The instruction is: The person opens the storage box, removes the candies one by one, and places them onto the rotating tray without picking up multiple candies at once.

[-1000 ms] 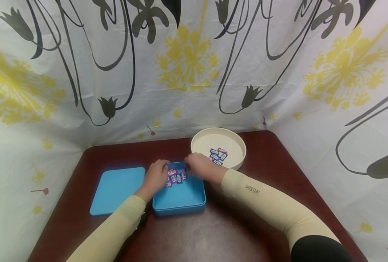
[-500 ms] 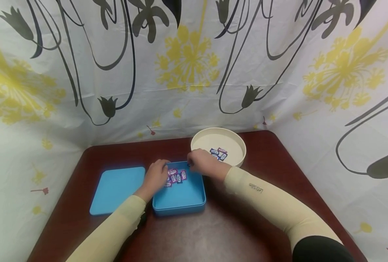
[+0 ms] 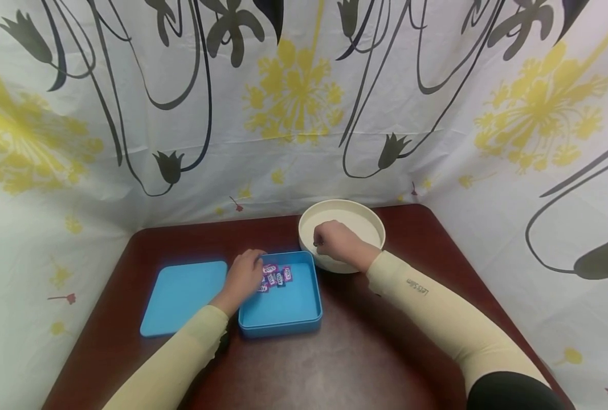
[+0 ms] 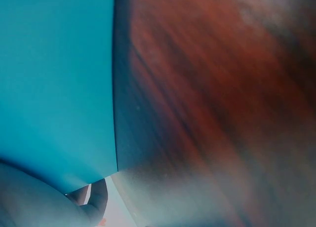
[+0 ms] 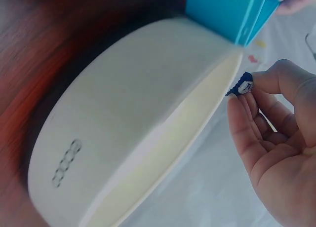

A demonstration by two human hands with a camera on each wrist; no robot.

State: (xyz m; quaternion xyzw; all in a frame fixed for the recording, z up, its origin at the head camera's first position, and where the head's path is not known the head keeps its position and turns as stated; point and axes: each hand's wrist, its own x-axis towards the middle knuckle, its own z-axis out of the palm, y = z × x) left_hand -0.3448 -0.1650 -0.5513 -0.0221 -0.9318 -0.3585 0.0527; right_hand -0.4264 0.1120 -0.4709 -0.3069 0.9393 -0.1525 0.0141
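Observation:
My right hand (image 3: 341, 244) is over the round cream tray (image 3: 367, 219), pinching a small dark blue wrapped candy (image 5: 244, 85) between thumb and fingertips. In the right wrist view the candy is just outside the tray's rim. My left hand (image 3: 242, 278) holds the left side of the square blue box (image 3: 283, 310), its fingers bent over the edge near the far corner. Several pink and dark blue wrapped candies (image 3: 287, 273) lie in the box's far left part, some hidden behind the left hand. The right hand hides part of the tray's inside.
A flat blue lid (image 3: 180, 299) lies on the dark red-brown table (image 3: 324, 370), left of the box. The cream tray stands behind and to the right of the box, close to its corner. A patterned curtain (image 3: 304, 171) hangs around the table's far side.
My right hand, holding the candy, has moved from inside the box's far right corner to the right and back, over the cream tray. The left hand has stayed at the box.

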